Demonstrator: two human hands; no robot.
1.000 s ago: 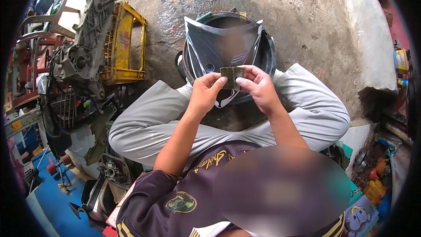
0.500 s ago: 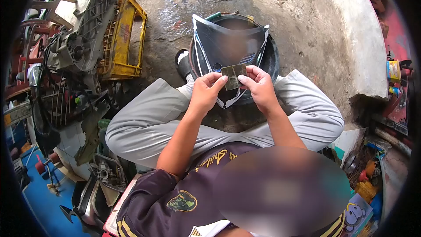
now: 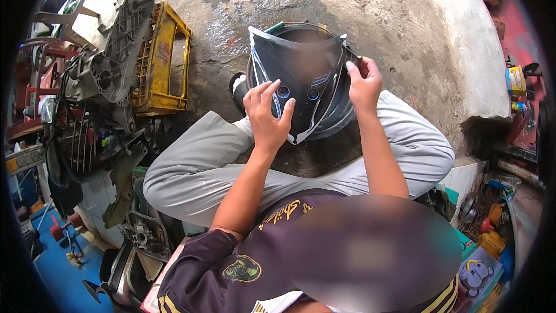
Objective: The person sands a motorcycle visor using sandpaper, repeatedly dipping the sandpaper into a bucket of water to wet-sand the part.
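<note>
Our right hand (image 3: 366, 86) pinches a dark piece (image 3: 353, 57) at the panel (image 3: 300, 81)'s right edge; our left hand (image 3: 268, 122), fingers loosely spread, grips nothing by the opposite edge. The panel lies over the tub (image 3: 341, 119), so we should brace it and press lightly.

The left forearm (image 3: 246, 182) and right forearm (image 3: 379, 150) extend forward, slanting inward. The left grip (image 3: 269, 122), a bare hand, is spread: fingers (image 3: 253, 97) forward, thumb (image 3: 286, 112) apart. The right grip (image 3: 366, 88), positioned farther forward, has its thumb pinched toward curled fingers.
</note>
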